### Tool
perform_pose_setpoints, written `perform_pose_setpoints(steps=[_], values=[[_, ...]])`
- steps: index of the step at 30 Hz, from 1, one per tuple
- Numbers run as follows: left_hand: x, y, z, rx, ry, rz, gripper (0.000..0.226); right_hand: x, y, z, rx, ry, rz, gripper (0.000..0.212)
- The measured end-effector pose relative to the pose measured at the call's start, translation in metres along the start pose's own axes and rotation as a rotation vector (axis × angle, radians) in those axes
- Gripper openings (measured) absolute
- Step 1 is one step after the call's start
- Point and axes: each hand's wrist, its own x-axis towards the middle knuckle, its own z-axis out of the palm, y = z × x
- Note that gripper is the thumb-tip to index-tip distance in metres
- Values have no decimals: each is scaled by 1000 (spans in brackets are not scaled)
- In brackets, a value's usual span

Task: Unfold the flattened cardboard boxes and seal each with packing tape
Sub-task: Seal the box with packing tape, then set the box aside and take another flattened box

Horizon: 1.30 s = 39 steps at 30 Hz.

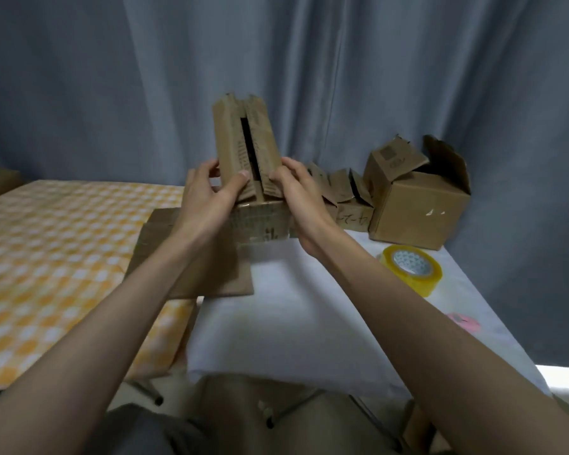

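I hold a small brown cardboard box (243, 142) upright in the air above the white-covered table (293, 323). Its two end flaps face me with a dark gap between them. My left hand (211, 188) grips its lower left side, thumb pressed on the left flap. My right hand (296, 188) grips the lower right side, thumb on the right flap. A roll of yellowish packing tape (411, 267) lies on the table to the right. Flattened cardboard sheets (211, 257) lie under my left forearm.
A bigger open-topped box (414, 208) stands at the back right, with smaller opened boxes (345, 198) beside it. A pink object (463, 321) lies near the table's right edge. An orange-checked surface (63, 257) adjoins on the left. Blue curtains hang behind.
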Motion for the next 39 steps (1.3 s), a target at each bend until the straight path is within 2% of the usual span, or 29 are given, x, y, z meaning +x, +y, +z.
perform_pose_setpoints(steps=[5, 9, 13, 17, 20, 23, 26, 29, 34, 36, 39], values=[[70, -19, 17, 56, -102, -90, 75, 63, 19, 8, 40, -40, 152, 40], [102, -41, 46, 51, -164, -117, 51, 102, 44, 3, -121, 73, 228, 36], [121, -60, 72, 9, -192, -152, 45, 129, 62, -1, -337, 143, 174, 44], [141, -75, 83, 46, -180, -136, 45, 142, 69, 0, -434, 157, 102, 40], [156, -89, 88, 25, -204, -171, 41, 146, 72, 2, -532, 83, 37, 46], [164, -101, 97, 65, -157, -144, 28, 147, 81, 1, -700, -35, -25, 64], [164, -109, 106, 101, -161, -129, 18, 154, 95, 1, -871, -49, -98, 61], [159, -124, 105, 213, -253, -25, 18, 160, 107, -2, -993, -20, -156, 56], [154, -144, 86, 584, -302, 403, 36, 165, 122, -1, -1260, 52, -326, 39], [153, -143, 81, 702, -323, 425, 41, 167, 124, 2, -1378, 43, -379, 35], [153, -134, 75, 811, -405, 370, 51, 169, 122, 3, -1435, -38, -374, 45]])
